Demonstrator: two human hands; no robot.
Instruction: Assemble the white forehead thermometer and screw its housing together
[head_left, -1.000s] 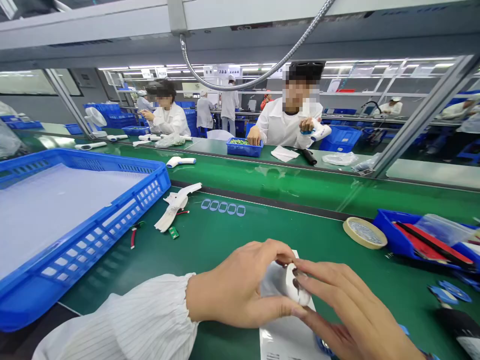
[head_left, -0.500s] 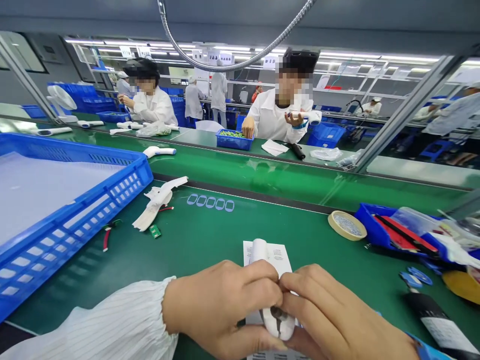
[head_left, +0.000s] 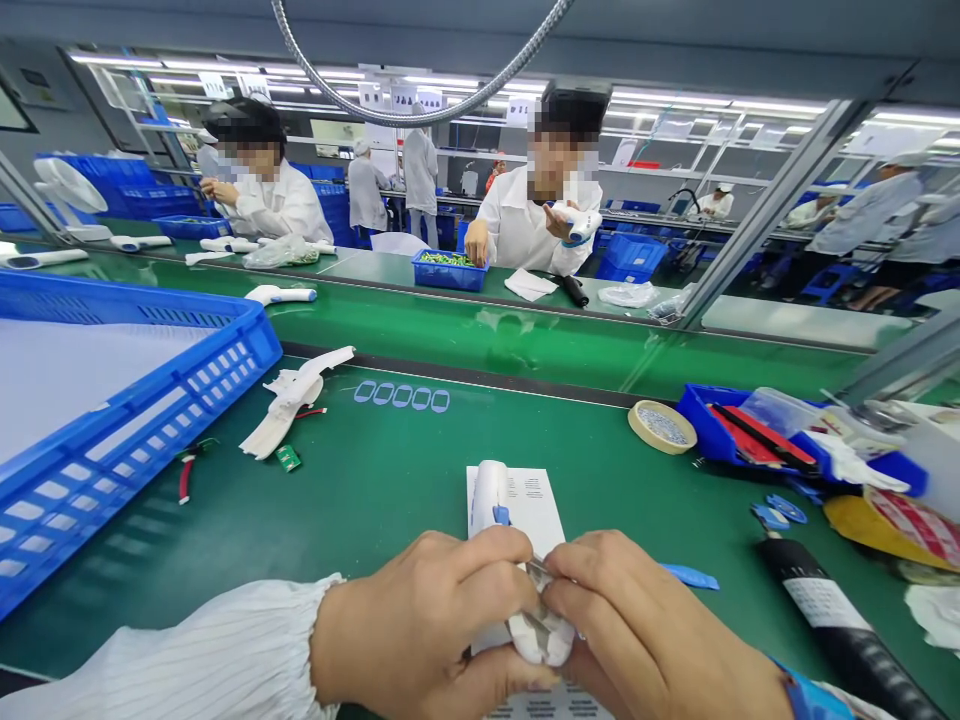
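Observation:
A white plastic device housing (head_left: 489, 490) with a small blue part lies between my hands, pointing away from me. My left hand (head_left: 431, 615) is closed around its left side, thumb low and fingers on top. From the other side my right hand (head_left: 637, 620) pinches the near end, its fingertips almost meeting those of the left. A clear or greyish piece shows at the fingertips; its kind is hard to make out. Under the housing lies a printed white sheet (head_left: 538, 500). Beside my right hand rests a blue plastic strip (head_left: 691, 576).
To the left stands a blue crate (head_left: 225, 375). White housing parts (head_left: 289, 405), a green circuit board (head_left: 288, 458) and blue ring-shaped pieces (head_left: 402, 396) lie ahead. At right are a tape roll (head_left: 663, 427), a blue bin (head_left: 694, 410) and a black tool (head_left: 832, 610). Co-workers sit opposite.
The view has shifted, so the bench things appear further left. The housing's blue part and the blue strip now show more. Both hands keep their hold, fingers slightly shifted at the near end.

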